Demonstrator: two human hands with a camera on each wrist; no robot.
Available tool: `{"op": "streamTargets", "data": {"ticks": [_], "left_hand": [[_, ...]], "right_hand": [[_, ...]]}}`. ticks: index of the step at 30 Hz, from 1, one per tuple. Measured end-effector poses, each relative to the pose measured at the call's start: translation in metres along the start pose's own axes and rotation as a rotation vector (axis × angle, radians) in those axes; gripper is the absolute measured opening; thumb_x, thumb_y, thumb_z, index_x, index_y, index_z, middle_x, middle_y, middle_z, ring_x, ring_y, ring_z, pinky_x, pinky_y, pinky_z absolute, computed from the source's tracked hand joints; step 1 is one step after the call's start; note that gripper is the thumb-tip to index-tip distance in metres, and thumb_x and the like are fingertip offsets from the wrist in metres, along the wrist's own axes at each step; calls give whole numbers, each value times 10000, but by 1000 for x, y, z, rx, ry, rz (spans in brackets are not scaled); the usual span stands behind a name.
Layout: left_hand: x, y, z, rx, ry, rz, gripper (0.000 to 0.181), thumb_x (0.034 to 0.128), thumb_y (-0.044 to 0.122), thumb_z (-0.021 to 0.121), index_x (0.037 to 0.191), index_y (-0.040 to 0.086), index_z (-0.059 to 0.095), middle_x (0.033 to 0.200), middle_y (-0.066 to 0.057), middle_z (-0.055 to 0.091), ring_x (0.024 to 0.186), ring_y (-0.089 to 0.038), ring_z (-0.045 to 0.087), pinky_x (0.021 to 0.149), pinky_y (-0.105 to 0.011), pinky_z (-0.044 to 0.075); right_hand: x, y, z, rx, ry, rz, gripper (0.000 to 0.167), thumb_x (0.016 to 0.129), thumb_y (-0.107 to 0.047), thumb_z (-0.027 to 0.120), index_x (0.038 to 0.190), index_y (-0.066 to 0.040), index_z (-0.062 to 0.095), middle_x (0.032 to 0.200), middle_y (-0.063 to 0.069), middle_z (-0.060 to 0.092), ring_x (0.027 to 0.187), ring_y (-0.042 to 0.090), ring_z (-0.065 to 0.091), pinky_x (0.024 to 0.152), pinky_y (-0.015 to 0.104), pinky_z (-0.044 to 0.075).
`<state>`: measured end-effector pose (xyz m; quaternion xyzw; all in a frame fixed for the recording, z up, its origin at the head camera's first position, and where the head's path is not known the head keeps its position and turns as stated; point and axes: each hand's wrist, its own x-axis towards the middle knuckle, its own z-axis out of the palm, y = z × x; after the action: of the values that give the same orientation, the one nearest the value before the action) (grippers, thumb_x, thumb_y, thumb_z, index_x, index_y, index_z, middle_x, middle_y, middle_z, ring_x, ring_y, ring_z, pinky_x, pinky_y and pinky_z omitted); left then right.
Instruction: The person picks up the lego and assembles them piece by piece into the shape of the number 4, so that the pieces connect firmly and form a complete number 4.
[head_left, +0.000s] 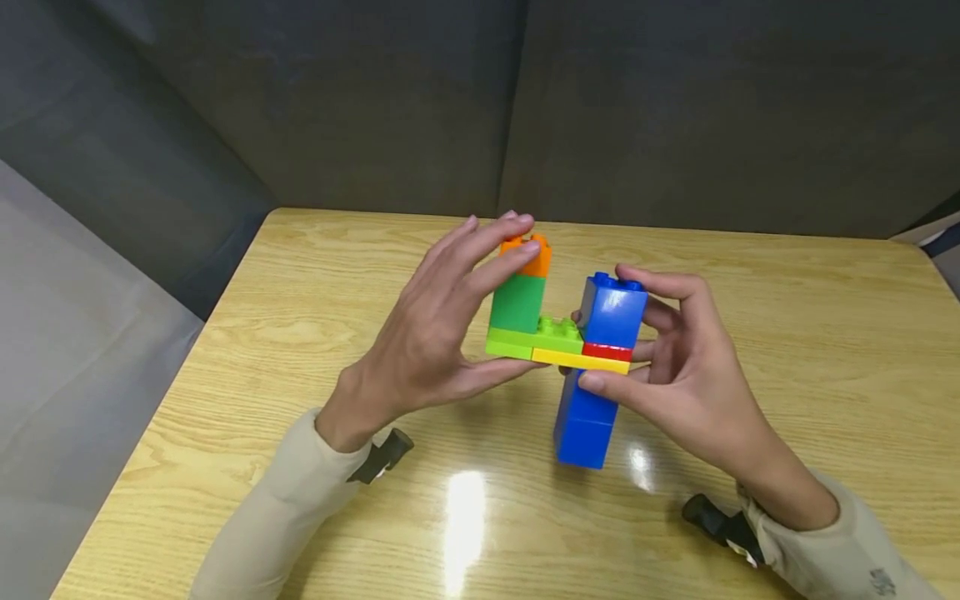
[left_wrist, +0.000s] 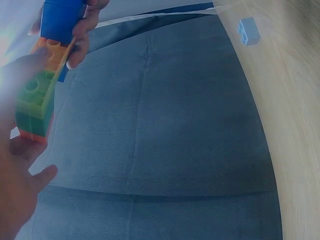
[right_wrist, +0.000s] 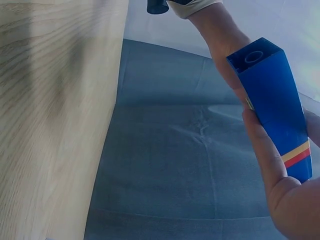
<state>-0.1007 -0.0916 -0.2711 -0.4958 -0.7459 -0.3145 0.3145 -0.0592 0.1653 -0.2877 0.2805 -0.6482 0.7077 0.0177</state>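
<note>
Both hands hold one toy building-brick model above the table. My left hand (head_left: 431,329) grips its left end, fingertips at the orange brick (head_left: 536,260) and thumb under the lime green plate (head_left: 510,343). The green brick (head_left: 517,302) sits between those two. My right hand (head_left: 697,367) grips the other end, index finger at the top of the upper blue brick (head_left: 617,317) and thumb by the yellow plate (head_left: 577,360). A thin red piece (head_left: 607,352) lies under that blue brick. Stacked blue bricks (head_left: 585,442) hang below the yellow plate; their hollow underside shows in the right wrist view.
The wood-grain table (head_left: 337,275) reflects light near its front. In the left wrist view, a light blue brick (left_wrist: 250,31) lies on the tabletop. Dark cloth (head_left: 375,108) hangs behind the table's back edge. Each sleeve carries a black wrist device (head_left: 382,456).
</note>
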Motion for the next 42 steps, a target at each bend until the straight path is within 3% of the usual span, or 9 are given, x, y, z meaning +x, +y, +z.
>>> {"op": "streamTargets", "data": {"ticks": [11,19,25,27,29,32,35,39,42], "left_hand": [[0,2,-3,-32,27,25,833,735,165,961,1348,-137,485,1402,-302,542,1333,-399,524,1181,-533,370],[-2,2,-1,-45,33,29,839,736,164,961,1351,-130,474,1395,-295,541,1328,-399,520,1151,-497,420],[0,2,6,-158,70,12,916,731,97,957,1379,-161,363,1447,-391,426,1401,-458,439,1164,-525,396],[0,4,8,-232,67,-45,1022,714,68,965,1427,-180,275,1506,-414,341,1429,-445,422,1167,-520,393],[-1,5,9,-362,40,-145,1136,690,11,965,1492,-163,180,1548,-386,325,1436,-391,436,1155,-495,416],[-3,8,7,-623,-36,-358,1178,691,-83,930,1569,-96,146,1516,-288,474,1339,-283,556,1081,-445,494],[-4,12,7,-811,-111,-576,1005,761,-120,861,1567,-21,268,1370,-185,639,1194,-240,646,991,-435,551],[-2,19,11,-835,-167,-759,705,857,-20,818,1466,4,463,1309,-97,670,1062,-219,696,925,-420,588],[-2,20,14,-790,-174,-820,552,882,36,807,1377,3,564,1235,-76,683,970,-207,712,870,-403,610]], "right_hand": [[-2,0,-1,4,-16,8,822,793,228,764,1476,-27,385,1502,224,425,1200,252,664,758,379,618],[-2,-1,-3,2,-24,12,825,769,242,775,1456,-16,398,1358,198,608,1086,249,730,722,377,625],[-1,-2,-3,-26,-12,-24,809,782,186,807,1450,9,386,1351,198,598,1070,240,730,718,370,625],[-1,-2,-3,-41,-4,-37,815,784,174,813,1451,21,370,1349,198,580,1093,238,713,734,371,624],[-1,-2,-3,-46,-2,-62,805,791,167,812,1442,49,353,1330,204,578,1109,246,697,751,366,625],[-1,-1,-2,-34,-7,-99,790,812,133,814,1431,83,325,1295,205,573,1081,255,698,756,361,626],[0,0,-2,-17,-18,-126,788,831,101,814,1434,102,306,1282,216,558,1042,264,705,751,360,629],[0,0,-1,-62,-18,-113,803,850,32,828,1454,85,302,1295,202,541,1030,253,702,729,343,630],[0,0,-2,-108,-9,-96,806,858,14,828,1463,74,299,1320,187,524,1040,236,699,730,323,627]]}}
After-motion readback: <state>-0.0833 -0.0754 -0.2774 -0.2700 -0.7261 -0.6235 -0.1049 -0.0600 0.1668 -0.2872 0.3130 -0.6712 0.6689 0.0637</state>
